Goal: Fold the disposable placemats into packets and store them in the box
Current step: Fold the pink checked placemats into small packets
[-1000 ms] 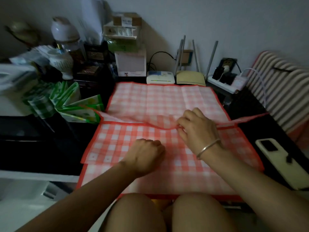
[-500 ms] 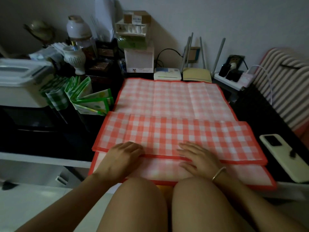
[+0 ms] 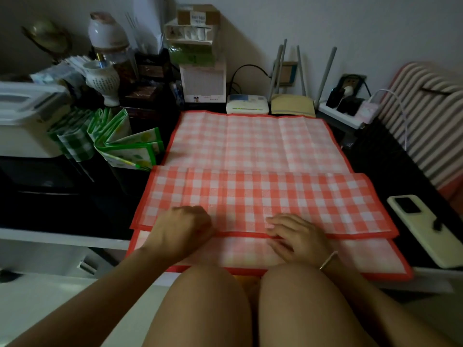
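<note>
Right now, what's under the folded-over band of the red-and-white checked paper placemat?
The same red-and-white checked placemat: paler strips show beyond the folded band and nearer, where the left hand and right hand rest. What lies directly beneath the band is covered.

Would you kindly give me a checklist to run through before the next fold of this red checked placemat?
1. Folded band lies flat across the placemat: ok.
2. Left hand and right hand both rest on the band's near edge: ok.
3. Left hand's grip on that edge: cannot tell, the hand is curled over it.
4. Phone lies off the placemat, beside its right end: ok.
5. Green folded packets lie off the placemat's left edge: ok.
6. White box open for storing: cannot tell.
</note>
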`<move>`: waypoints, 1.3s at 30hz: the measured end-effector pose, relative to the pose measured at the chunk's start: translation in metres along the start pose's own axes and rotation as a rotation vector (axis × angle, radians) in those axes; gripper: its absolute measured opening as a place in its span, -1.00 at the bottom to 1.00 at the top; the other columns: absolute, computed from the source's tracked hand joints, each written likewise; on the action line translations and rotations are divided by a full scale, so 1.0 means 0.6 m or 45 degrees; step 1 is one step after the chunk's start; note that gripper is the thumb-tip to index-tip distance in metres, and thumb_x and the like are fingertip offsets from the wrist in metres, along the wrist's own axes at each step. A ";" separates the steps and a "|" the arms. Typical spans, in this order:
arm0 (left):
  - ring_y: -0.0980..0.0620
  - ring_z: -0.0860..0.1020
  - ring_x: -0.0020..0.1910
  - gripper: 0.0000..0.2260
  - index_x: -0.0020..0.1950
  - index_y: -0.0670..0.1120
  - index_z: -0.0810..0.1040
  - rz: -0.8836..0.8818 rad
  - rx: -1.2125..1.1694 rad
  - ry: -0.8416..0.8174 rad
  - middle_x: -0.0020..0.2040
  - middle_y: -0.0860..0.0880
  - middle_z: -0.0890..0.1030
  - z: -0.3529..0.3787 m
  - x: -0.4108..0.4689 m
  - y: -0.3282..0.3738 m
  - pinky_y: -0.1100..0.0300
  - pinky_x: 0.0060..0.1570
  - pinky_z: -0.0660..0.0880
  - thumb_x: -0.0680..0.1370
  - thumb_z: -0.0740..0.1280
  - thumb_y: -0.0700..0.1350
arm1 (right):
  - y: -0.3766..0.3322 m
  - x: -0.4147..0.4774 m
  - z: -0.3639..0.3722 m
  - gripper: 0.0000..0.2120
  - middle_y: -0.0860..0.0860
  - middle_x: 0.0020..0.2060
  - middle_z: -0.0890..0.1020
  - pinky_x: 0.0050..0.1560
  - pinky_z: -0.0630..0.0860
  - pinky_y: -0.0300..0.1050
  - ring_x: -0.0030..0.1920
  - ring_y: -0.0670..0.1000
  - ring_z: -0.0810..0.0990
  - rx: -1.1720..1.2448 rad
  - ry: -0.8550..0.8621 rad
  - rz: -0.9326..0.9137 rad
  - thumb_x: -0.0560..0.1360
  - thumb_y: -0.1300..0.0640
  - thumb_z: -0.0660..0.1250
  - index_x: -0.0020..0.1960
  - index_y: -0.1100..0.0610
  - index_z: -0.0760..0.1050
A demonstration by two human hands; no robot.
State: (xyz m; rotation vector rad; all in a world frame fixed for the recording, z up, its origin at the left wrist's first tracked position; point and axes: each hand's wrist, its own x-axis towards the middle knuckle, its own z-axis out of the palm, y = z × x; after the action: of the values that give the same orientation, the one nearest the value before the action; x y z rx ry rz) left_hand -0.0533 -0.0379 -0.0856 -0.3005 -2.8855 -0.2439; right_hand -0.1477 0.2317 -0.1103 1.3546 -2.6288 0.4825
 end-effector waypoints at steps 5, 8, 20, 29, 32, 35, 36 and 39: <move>-0.04 0.58 0.07 -0.12 0.55 0.02 0.11 -0.358 0.233 -0.477 0.58 -0.07 0.06 -0.012 0.102 0.019 0.12 -0.07 0.56 0.39 0.24 0.47 | 0.000 0.023 -0.011 -0.72 -0.11 -0.12 0.63 -0.09 0.46 -0.20 -0.07 -0.11 0.54 0.124 -0.032 0.202 0.53 -0.05 0.19 -0.14 0.03 0.62; -0.13 0.56 0.16 0.16 0.59 0.04 -0.25 -0.309 0.302 -0.656 0.58 -0.12 -0.31 0.000 0.133 0.019 0.10 -0.02 0.56 0.26 0.30 0.53 | -0.008 0.080 -0.026 -0.84 -0.12 -0.12 0.60 -0.12 0.49 -0.19 -0.10 -0.07 0.57 0.071 -0.055 0.402 0.56 0.04 0.20 -0.01 0.01 0.56; -0.17 0.46 0.32 0.21 0.54 0.16 -0.38 -0.345 0.285 -0.840 0.56 0.00 -0.37 0.026 0.150 -0.007 0.00 0.22 0.47 0.20 0.32 0.55 | 0.093 0.085 0.018 -0.40 -0.15 0.50 -0.30 0.50 -0.24 0.12 0.51 -0.02 -0.33 -0.290 -0.380 0.588 0.55 -0.27 -0.31 0.53 -0.10 -0.32; -0.15 0.61 0.10 -0.52 0.41 0.07 0.41 -1.060 -0.423 0.012 0.26 -0.11 0.57 0.026 0.103 -0.056 0.11 0.03 0.51 0.54 0.29 0.22 | 0.174 0.022 0.001 -0.35 -0.03 0.55 -0.22 0.51 -0.28 0.00 0.53 -0.02 -0.27 -0.311 -0.243 1.092 0.58 -0.23 -0.20 0.56 0.04 -0.23; -0.26 0.56 0.17 -0.54 0.42 0.13 0.33 -1.220 0.055 -0.128 0.29 -0.12 0.54 0.018 0.084 -0.071 0.00 0.05 0.47 0.56 0.19 0.25 | 0.173 0.021 -0.002 -0.35 -0.04 0.55 -0.20 0.51 -0.26 0.00 0.53 -0.02 -0.25 -0.309 -0.236 1.098 0.58 -0.22 -0.19 0.57 0.04 -0.22; -0.24 0.52 0.23 -0.41 0.48 0.06 0.23 -1.259 0.068 -0.213 0.40 -0.08 0.44 0.018 0.095 -0.058 -0.02 0.07 0.45 0.53 0.22 0.29 | 0.171 0.022 -0.002 -0.35 -0.03 0.55 -0.19 0.51 -0.24 0.01 0.53 -0.01 -0.23 -0.315 -0.231 1.099 0.58 -0.22 -0.19 0.57 0.05 -0.21; -0.24 0.51 0.25 -0.38 0.50 0.02 0.21 -1.260 0.069 -0.228 0.44 -0.08 0.38 0.019 0.096 -0.055 -0.02 0.06 0.45 0.53 0.22 0.29 | 0.169 0.022 -0.002 -0.35 -0.03 0.55 -0.19 0.51 -0.24 0.01 0.54 -0.01 -0.23 -0.319 -0.232 1.097 0.58 -0.22 -0.19 0.57 0.05 -0.20; -0.20 0.50 0.24 -0.45 0.49 -0.03 0.24 -1.176 0.132 -0.144 0.52 -0.07 0.21 0.021 0.088 -0.038 0.02 -0.06 0.45 0.57 0.26 0.15 | 0.170 0.023 -0.002 -0.35 -0.02 0.55 -0.19 0.52 -0.23 0.02 0.54 0.00 -0.23 -0.320 -0.227 1.096 0.58 -0.22 -0.19 0.57 0.05 -0.21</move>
State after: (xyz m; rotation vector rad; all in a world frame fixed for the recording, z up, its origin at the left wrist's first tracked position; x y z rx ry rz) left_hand -0.1113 -0.0480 -0.0883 1.0821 -2.9053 -0.2193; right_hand -0.2384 0.2771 -0.1273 0.1470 -3.1814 0.0933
